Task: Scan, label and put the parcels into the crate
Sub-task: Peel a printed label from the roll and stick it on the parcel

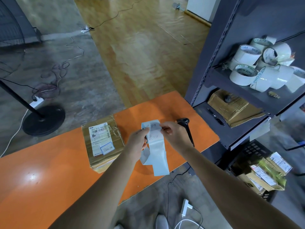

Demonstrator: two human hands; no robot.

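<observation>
Soft, even indoor light, moderately bright. Bright glare spot on the orange table [33,176] at lower left; broad sheen on the wooden floor [140,47] at upper centre. Shadows faint. Strong wide-angle bending toward edges; shelf rack [214,63] at right leans. Parcels [270,172] in the crate [254,149] at lower right smeared.

A small parcel-packing stockroom: at 2 o'clock a dark grey slotted-steel shelving rack [212,52] holds white packing-tape rolls [244,75]. A labelled brown cardboard parcel [102,142] lies on an orange tabletop [41,171] at 11 o'clock, and more parcels [267,172] sit in a black plastic crate [254,147] at 4 o'clock.
</observation>
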